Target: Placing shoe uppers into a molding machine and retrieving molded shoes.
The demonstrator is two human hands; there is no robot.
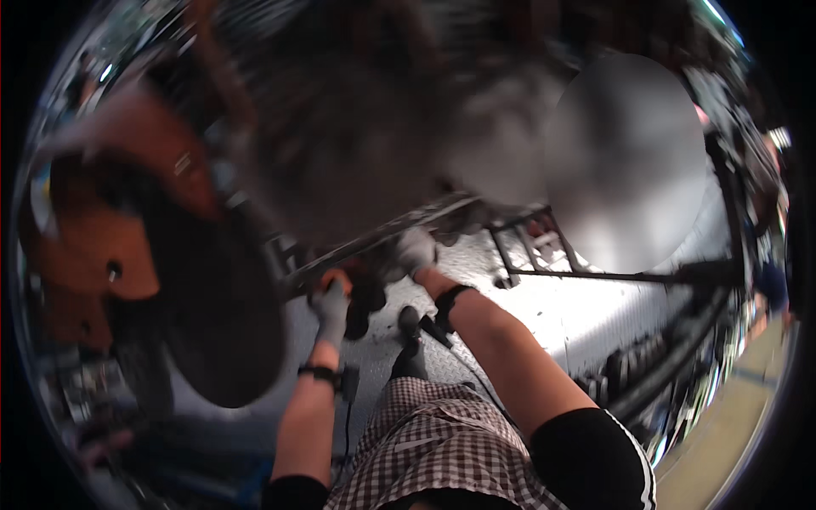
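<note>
Orange curved shell [102, 242] and dark oval panel [223, 319], left; left gloved hand [331, 308], near centre, fingers clamped on an orange-and-black object [338, 278], probably stiff and fairly weighty, best gripped at its orange part; right gloved hand [416, 250] by a dark metal bar [374, 237], finger state indeterminable; pale grey disc [629, 166], right.

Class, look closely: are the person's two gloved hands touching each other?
Apart: the head view shows a dark shape between the left hand and the right hand.
</note>
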